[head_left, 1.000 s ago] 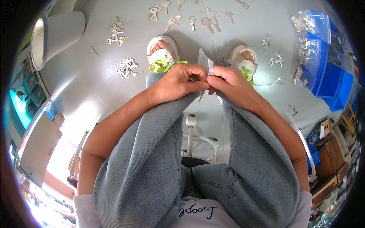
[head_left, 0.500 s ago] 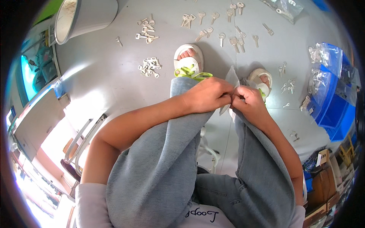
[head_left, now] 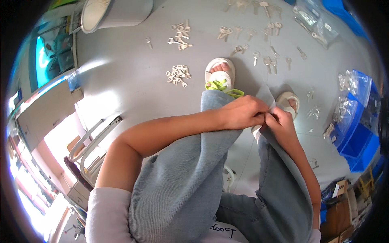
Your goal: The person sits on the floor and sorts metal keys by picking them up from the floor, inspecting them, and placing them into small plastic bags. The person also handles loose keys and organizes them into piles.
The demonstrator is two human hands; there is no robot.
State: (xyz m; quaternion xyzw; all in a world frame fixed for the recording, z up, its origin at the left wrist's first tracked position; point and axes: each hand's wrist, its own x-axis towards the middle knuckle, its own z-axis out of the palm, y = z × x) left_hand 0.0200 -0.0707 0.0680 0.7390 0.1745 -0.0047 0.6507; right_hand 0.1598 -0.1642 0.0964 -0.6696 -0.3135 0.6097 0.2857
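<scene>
My left hand [head_left: 244,112] and my right hand [head_left: 282,123] meet in front of my knees, fingers pinched together. Between them is a small clear plastic bag [head_left: 265,96], its translucent upper part sticking up past the fingertips. Whether anything is inside it cannot be made out. On the grey floor beyond my feet lie loose metal keys. A tight pile of keys [head_left: 178,75] is left of my left sandal [head_left: 221,73], and another cluster of keys [head_left: 181,37] lies farther off. Several more keys [head_left: 270,62] spread ahead of my feet.
A grey bucket [head_left: 121,16] stands at the far left. Blue bins [head_left: 356,137] with bagged metal parts [head_left: 345,107] line the right side. A clear bag of parts [head_left: 314,20] lies at the far right. A metal-framed chair [head_left: 87,141] is at the left.
The whole view has shifted, so the floor, keys and hands sit lower and farther right. Both hands stay pinched on the bag; its lower part, visible below the fingers before, is hidden now.
</scene>
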